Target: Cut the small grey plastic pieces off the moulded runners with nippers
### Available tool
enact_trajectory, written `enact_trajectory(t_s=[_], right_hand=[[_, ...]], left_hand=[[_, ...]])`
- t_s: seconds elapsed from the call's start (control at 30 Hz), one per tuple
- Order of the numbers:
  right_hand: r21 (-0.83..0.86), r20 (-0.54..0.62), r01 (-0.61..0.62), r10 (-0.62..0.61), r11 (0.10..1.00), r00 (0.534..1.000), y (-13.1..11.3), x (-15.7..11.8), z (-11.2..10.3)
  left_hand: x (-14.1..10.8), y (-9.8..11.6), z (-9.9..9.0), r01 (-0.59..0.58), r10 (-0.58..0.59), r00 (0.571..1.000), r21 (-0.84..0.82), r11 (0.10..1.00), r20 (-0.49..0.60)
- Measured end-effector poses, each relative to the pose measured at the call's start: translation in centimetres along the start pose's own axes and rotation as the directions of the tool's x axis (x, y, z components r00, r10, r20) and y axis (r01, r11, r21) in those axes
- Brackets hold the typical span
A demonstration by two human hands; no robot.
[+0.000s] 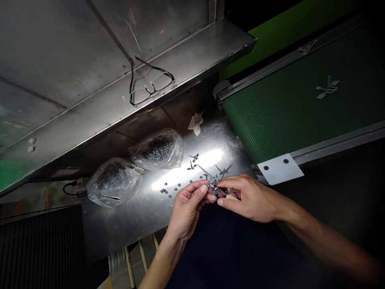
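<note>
My left hand [192,200] pinches a dark grey plastic sprue [207,173] with a long thin spike, held over the table's near edge. My right hand [249,196] is closed round cream-handled nippers [231,196], whose metal jaws meet the grey piece at my left fingertips. Exactly where the jaws touch is partly hidden by the fingers. Just beyond my hands lies another branched grey piece [223,170]. Farther off on the metal table [144,218] are two small branched pieces [192,163]. Several small dark square chips [175,189] are scattered to the left of my hands.
Two clear plastic bags, a near one [111,188] and a far one [158,150], hold dark chips; tweezers [111,197] lie at the near one. Crumpled tissue [196,122] sits behind. Glasses [150,86] rest on a metal shelf. A green conveyor belt [279,104] carries a grey piece [327,87].
</note>
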State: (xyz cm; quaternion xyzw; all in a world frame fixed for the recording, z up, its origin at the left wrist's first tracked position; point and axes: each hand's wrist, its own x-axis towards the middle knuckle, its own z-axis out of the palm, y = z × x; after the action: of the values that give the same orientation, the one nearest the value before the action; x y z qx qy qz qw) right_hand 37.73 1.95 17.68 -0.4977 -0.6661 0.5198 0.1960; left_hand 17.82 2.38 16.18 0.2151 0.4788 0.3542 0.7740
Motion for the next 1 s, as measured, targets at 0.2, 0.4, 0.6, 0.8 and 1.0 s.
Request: enact_trajectory(t_s=[0.2, 0.4, 0.6, 0.8, 1.0], right_hand=[[-0.011, 0.015, 0.015, -0.015, 1.000, 1.000, -0.39, -0.31, -0.13], [-0.009, 0.025, 0.026, -0.026, 1.000, 0.999, -0.38, -0.17, -0.21], [-0.045, 0.044, 0.044, -0.042, 0.998, 0.998, -0.55, -0.01, -0.30], [-0.049, 0.063, 0.051, -0.047, 0.998, 0.997, -0.58, 0.09, -0.40], [-0.059, 0.052, 0.044, -0.041, 0.997, 0.998, -0.33, 0.25, -0.34]], left_hand=[[-0.16, -0.14, 0.15, -0.080, 0.081, 0.997, 0.131, 0.988, -0.004], [-0.23, -0.33, -0.09, -0.118, 0.120, 0.993, 0.223, 0.968, 0.002], [-0.41, -0.36, -0.14, -0.122, 0.126, 0.992, 0.277, 0.953, 0.003], [-0.45, -0.34, -0.17, -0.129, 0.143, 0.990, 0.316, 0.940, -0.019], [-0.37, -0.42, -0.32, -0.137, 0.159, 0.986, 0.338, 0.931, -0.041]])
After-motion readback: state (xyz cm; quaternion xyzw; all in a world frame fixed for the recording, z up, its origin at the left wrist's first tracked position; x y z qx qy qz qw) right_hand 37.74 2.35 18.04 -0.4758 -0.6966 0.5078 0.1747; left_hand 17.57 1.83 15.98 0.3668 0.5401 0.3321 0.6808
